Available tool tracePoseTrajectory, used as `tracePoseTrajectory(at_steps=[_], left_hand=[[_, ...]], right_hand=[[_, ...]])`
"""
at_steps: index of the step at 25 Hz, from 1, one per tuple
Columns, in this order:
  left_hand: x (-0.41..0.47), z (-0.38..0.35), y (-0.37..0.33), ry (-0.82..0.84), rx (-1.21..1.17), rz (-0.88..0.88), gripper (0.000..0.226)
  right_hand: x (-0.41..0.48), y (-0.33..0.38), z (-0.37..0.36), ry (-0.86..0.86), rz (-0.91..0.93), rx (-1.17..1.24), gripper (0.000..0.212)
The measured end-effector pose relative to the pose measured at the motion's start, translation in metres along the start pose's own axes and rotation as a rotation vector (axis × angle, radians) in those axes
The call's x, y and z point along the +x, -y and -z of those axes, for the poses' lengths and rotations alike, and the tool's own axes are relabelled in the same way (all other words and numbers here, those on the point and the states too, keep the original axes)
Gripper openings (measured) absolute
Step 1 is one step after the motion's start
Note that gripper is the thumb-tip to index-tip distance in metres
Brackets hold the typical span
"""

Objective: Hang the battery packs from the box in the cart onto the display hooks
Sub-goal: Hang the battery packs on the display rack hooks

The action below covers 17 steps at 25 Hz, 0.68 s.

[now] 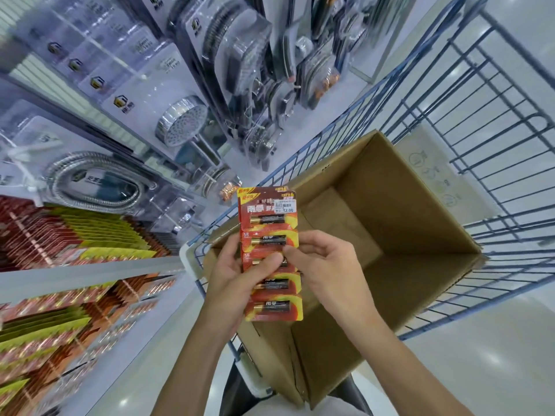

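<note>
A long red and yellow battery pack strip (268,211) with several batteries and a 12.00 price sticker stands upright above the open cardboard box (390,211) in the blue wire cart (495,145). My left hand (231,274) grips the strip's middle from the left, thumb across its front. My right hand (324,265) pinches the strip's right edge at about the same height. The box's inside looks bare as far as it shows. Rows of red and yellow battery packs (75,244) hang on the display at the left.
Packaged shower heads (180,124) and hoses (90,181) hang on the display above the battery rows. A grey shelf edge (90,274) separates two battery rows. White shiny floor (480,370) lies to the right of the cart and below it.
</note>
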<state>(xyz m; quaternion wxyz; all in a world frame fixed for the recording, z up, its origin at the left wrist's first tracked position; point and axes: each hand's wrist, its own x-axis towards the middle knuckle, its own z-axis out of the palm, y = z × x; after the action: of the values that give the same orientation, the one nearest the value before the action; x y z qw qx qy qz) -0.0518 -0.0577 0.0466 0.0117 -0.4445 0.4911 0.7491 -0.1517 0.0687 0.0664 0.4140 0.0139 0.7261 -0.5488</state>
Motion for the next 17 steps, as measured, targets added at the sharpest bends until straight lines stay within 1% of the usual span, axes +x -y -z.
tracePoseTrajectory(at_steps=[2, 3, 6, 9, 11, 12, 13, 15, 16, 17], left_hand=[[-0.001, 0.002, 0.0, -0.021, 0.027, -0.002, 0.068], [-0.001, 0.003, -0.001, -0.031, 0.048, 0.001, 0.069], [-0.002, 0.013, -0.003, -0.055, 0.111, 0.005, 0.065], [-0.004, 0.028, -0.009, -0.122, 0.136, -0.004, 0.05], [-0.006, 0.04, -0.013, -0.168, 0.135, 0.005, 0.044], [-0.007, 0.046, -0.014, -0.187, 0.137, 0.015, 0.045], [-0.009, 0.05, -0.015, -0.2, 0.14, 0.025, 0.052], [-0.007, 0.056, -0.017, -0.235, 0.155, 0.045, 0.081], [-0.005, 0.058, -0.017, -0.263, 0.153, 0.048, 0.092], [-0.001, 0.062, -0.012, -0.277, 0.151, 0.05, 0.098]], right_hand=[[-0.001, -0.003, -0.003, -0.106, 0.048, -0.136, 0.005], [-0.001, -0.005, -0.002, -0.122, 0.061, -0.169, 0.005], [0.008, -0.01, 0.008, -0.066, 0.029, -0.113, 0.007], [0.044, -0.029, 0.026, -0.062, -0.155, 0.044, 0.01], [0.08, -0.055, 0.03, -0.103, -0.278, 0.041, 0.008], [0.097, -0.068, 0.025, -0.125, -0.347, 0.003, 0.005], [0.114, -0.081, 0.018, -0.14, -0.417, -0.023, 0.004], [0.14, -0.111, 0.0, -0.126, -0.524, -0.05, 0.011], [0.145, -0.121, -0.008, -0.106, -0.569, -0.029, 0.011], [0.148, -0.124, -0.019, -0.114, -0.622, 0.017, 0.009]])
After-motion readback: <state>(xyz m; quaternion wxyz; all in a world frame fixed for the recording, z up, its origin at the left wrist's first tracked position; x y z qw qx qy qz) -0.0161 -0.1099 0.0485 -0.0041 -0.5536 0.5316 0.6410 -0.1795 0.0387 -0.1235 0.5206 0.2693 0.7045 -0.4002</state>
